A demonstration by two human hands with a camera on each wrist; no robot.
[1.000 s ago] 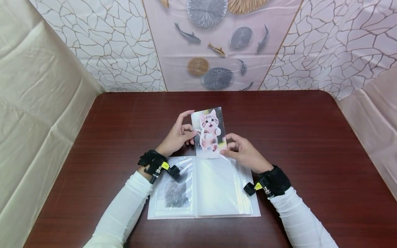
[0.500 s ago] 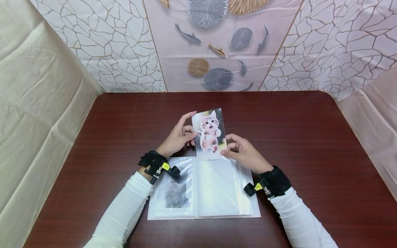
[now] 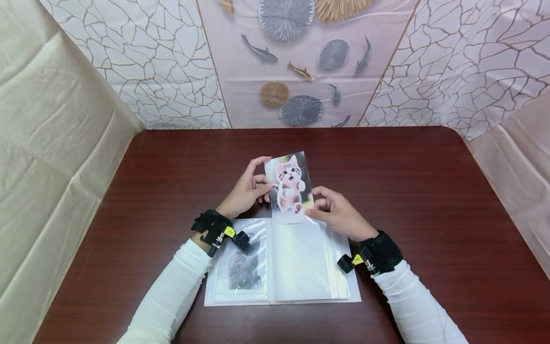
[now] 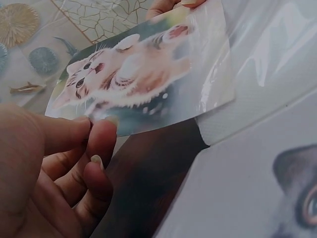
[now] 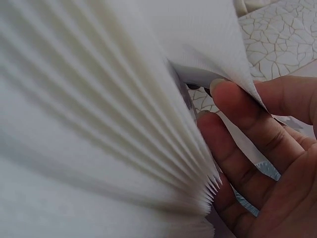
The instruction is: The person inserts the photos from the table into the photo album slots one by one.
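Note:
A kitten photo [image 3: 290,184] stands over the top of the right page [image 3: 305,263] of an open photo album [image 3: 354,286]. My left hand [image 3: 245,191] pinches the photo's left edge between thumb and fingers. In the left wrist view, clear film covers the lower end of the photo [image 4: 143,74], which lies at the pocket's mouth. Near the photo's lower right corner, my right hand [image 3: 341,212] pinches the page's upper edge. The right wrist view shows that hand [image 5: 267,148] gripping a white sheet corner, with the thumb partly hidden behind it.
A grey cat picture [image 3: 245,267] fills the album's left pocket. Many page edges [image 5: 124,99] fan out beside the right hand. The album lies on a dark red-brown table [image 3: 429,200], with patterned cloth [image 3: 296,67] hanging behind it.
The photo has come down very slightly toward the page, and its top has tipped a little left. Both hands keep their holds.

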